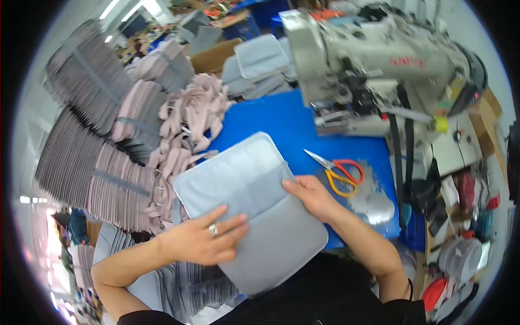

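A grey fabric panel (281, 238) with rounded corners and a stitched edge lies tilted in front of me. Its upper part is smooth and pale, its lower part darker, and a seam runs across it. My right hand (314, 197) grips its right edge, thumb on top and fingers underneath. Spread across the panel's left side is my left hand (211, 238), fingers stretched out, a ring on one of them. Scissors (342, 176) with one red and one yellow handle rest on the blue table (260, 119), beyond my right hand.
A sewing machine (374, 59) stands at the back right. Tied stacks of grey and pink fabric pieces (70, 157) rise on the left, beside a heap of pink strips (189, 116). Finished-looking grey panels (262, 57) are piled at the back.
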The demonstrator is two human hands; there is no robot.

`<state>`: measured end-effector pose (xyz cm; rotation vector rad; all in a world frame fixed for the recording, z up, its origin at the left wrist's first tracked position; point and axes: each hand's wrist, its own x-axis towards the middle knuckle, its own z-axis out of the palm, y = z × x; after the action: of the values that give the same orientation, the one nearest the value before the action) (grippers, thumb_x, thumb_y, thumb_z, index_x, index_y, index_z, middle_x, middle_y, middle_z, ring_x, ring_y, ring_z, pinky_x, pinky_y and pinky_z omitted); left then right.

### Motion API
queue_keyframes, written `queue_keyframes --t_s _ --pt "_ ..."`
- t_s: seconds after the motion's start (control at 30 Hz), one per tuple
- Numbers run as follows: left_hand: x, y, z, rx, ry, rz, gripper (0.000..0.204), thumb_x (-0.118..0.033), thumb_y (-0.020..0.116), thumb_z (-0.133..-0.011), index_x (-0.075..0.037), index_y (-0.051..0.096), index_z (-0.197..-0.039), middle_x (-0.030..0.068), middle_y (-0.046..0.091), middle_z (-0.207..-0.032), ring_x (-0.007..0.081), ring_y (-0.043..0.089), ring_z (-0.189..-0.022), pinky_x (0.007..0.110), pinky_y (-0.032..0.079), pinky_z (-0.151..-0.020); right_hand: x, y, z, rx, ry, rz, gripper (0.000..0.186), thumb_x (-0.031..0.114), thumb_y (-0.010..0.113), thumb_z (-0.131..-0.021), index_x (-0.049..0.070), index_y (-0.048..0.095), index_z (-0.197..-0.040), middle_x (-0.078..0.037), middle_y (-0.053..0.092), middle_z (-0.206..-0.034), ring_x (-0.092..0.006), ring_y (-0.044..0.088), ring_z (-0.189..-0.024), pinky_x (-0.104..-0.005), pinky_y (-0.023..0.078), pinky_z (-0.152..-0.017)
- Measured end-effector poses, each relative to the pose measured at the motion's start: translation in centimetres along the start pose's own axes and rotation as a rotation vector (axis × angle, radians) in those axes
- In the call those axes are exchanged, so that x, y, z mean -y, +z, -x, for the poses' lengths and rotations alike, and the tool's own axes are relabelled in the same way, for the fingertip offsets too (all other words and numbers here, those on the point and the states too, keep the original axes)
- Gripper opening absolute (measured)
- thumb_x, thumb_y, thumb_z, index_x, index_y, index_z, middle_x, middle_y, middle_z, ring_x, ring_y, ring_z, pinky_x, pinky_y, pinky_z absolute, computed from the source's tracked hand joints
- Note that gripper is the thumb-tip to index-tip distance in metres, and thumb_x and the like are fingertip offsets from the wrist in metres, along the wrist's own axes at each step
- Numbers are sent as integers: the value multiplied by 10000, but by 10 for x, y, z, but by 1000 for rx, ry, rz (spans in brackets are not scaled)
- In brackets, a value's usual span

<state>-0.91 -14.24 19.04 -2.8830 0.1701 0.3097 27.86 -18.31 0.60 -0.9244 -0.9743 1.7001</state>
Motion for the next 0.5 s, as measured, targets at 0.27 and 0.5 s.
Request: queue_keyframes --t_s 0.27,0.5 --pt "41 -3 -129 -254 -131 426 343 -268 785 -877 -60 626 -1099 193 602 -1412 422 561 -1335 536 462 -1105 3 7 41 -113 -570 611 297 203 614 -1046 -41 686 -1200 -168 694 -1081 -347 687 -985 -395 533 -817" --pt "110 22 -156 142 -22 761 208 -160 774 -895 -19 623 -917 135 655 -901 386 657 -866 450 519 -741 22 -11 58 -302 -292 642 177 164 831 -889 27 767 -982 -60 695 -841 -164 641 -751 -292 494 -708"
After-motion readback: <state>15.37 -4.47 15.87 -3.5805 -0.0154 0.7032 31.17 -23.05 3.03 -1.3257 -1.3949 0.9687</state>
